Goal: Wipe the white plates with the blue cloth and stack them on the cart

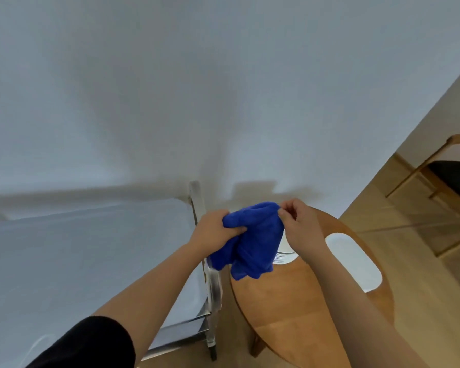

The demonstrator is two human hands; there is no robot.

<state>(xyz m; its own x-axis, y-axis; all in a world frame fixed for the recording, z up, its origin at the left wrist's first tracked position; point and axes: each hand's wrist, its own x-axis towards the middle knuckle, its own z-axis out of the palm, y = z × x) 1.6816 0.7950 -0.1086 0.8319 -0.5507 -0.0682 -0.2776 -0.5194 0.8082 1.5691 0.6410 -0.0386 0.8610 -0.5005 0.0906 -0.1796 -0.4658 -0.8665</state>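
A crumpled blue cloth [252,240] hangs in the air between my hands, above the gap between cart and table. My left hand [214,229] grips its left side in curled fingers. My right hand [296,221] pinches its upper right corner. A white oval plate [353,261] lies on the round wooden table [290,309] at the right. Behind the cloth, a stack of white plates [286,254] shows only as a small edge on the table. The metal cart [72,261] stands at the left, its top surface bare where I can see it.
A plain white wall fills the upper view. A wooden chair [452,176] with a dark seat stands on the wood floor at the far right. The cart's upright post [197,197] rises just left of my left hand.
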